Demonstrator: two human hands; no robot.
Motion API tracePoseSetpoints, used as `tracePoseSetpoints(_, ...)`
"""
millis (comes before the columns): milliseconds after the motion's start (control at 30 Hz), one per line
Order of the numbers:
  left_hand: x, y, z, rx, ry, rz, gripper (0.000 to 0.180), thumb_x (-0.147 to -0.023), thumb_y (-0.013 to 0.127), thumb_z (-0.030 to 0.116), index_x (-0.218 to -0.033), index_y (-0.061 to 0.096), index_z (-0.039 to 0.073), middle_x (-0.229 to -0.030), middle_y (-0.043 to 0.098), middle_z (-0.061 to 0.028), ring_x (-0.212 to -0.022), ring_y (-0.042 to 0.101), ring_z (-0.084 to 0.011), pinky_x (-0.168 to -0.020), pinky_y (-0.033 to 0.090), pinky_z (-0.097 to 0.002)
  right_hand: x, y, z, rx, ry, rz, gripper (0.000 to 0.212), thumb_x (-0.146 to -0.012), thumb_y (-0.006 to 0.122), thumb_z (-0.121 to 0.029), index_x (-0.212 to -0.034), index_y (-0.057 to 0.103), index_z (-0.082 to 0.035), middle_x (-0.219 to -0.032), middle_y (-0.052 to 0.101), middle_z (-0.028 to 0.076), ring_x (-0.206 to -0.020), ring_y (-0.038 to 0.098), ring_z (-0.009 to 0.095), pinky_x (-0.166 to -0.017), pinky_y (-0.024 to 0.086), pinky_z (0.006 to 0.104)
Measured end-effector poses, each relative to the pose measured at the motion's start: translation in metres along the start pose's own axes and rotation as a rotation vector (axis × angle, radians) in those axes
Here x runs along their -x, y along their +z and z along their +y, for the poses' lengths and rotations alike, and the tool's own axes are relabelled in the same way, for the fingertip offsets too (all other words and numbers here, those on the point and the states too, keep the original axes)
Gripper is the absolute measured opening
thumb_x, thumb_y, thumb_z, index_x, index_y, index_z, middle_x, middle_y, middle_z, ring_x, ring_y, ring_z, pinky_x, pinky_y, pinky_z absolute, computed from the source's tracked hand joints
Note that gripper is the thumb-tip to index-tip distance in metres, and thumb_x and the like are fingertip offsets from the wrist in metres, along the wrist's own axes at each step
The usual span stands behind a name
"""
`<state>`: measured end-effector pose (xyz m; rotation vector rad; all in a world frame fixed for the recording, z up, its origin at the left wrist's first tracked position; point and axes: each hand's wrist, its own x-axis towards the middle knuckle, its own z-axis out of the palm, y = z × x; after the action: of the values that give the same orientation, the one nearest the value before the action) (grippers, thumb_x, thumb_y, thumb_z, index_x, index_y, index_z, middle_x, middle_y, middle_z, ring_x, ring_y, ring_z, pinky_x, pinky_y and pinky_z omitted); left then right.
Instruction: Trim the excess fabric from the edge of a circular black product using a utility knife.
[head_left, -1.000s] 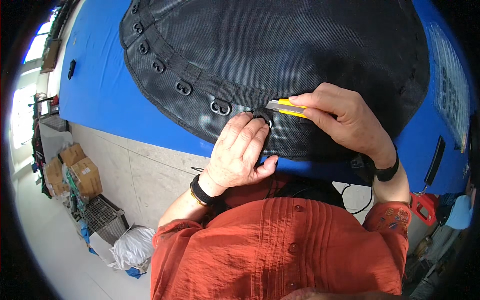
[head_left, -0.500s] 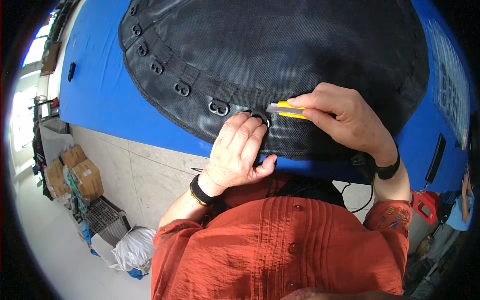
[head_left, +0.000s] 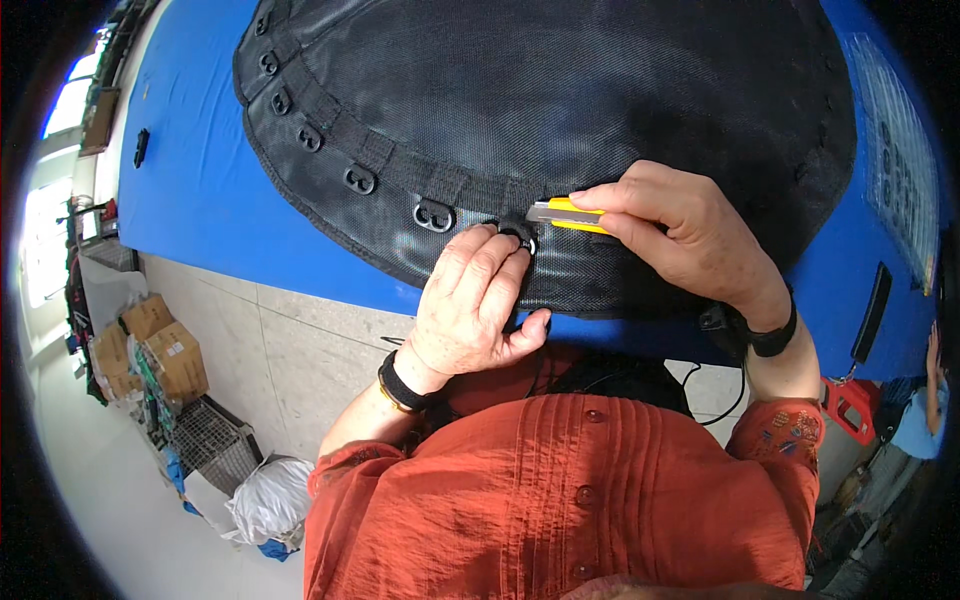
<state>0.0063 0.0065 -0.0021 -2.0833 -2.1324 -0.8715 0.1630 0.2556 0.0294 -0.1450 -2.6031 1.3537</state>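
A large black mesh fabric piece with a rounded edge lies over the table. Along its near-left border runs a webbing band carrying a row of black buckles. My left hand presses its fingertips over one buckle in that row, which the fingers partly cover. Between the thumb and fingers of my right hand is a yellow utility knife. The knife's blade is out and points left, its tip touching or just above the webbing beside that buckle.
Beneath the fabric is a blue-covered table. A clear plastic sheet and a black strip lie on its right. Cardboard boxes, a wire basket and a white bag stand on the floor at left. Another person is at far right.
The fabric and my left hand have shifted very slightly left. My right hand and the knife have moved a little left and up. Both grips stay the same.
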Motion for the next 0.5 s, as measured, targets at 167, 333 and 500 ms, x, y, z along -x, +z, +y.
tracePoseSetpoints(167, 0.0007, 0.0006, 0.0005, -0.001, 0.005, 0.003, 0.057, -0.089, 0.081, 0.04, -0.124, 0.07, -0.004, -0.124, 0.068, -0.0207, -0.116, 0.067, -0.0423, -0.102, 0.058, -0.0513, -0.0008, 0.0008, -0.0029, 0.005, -0.015, 0.034, 0.03, -0.099, 0.075, -0.003, -0.129, 0.08, -0.008, -0.084, 0.061, 0.005, -0.073, 0.059, 0.019, -0.067, 0.048, 0.033)
tracePoseSetpoints(333, 0.0007, 0.0011, 0.0003, 0.002, 0.005, -0.002, 0.057, -0.09, 0.08, 0.04, -0.123, 0.07, -0.004, -0.125, 0.068, -0.0207, -0.116, 0.067, -0.0425, -0.102, 0.058, -0.0514, -0.0012, 0.0063, -0.0033, -0.023, -0.043, 0.022, 0.033, -0.099, 0.075, 0.0, -0.13, 0.08, -0.008, -0.086, 0.062, 0.005, -0.075, 0.06, 0.018, -0.068, 0.049, 0.0322)
tracePoseSetpoints(500, 0.0005, -0.0002, 0.0011, -0.005, 0.004, -0.003, 0.056, -0.091, 0.08, 0.041, -0.123, 0.07, -0.004, -0.125, 0.068, -0.0208, -0.117, 0.067, -0.0428, -0.102, 0.058, -0.0518, -0.0013, 0.0082, -0.0058, -0.013, -0.021, 0.014, 0.031, -0.1, 0.074, -0.009, -0.13, 0.079, -0.015, -0.092, 0.067, 0.009, -0.082, 0.069, 0.03, -0.074, 0.056, 0.0401)
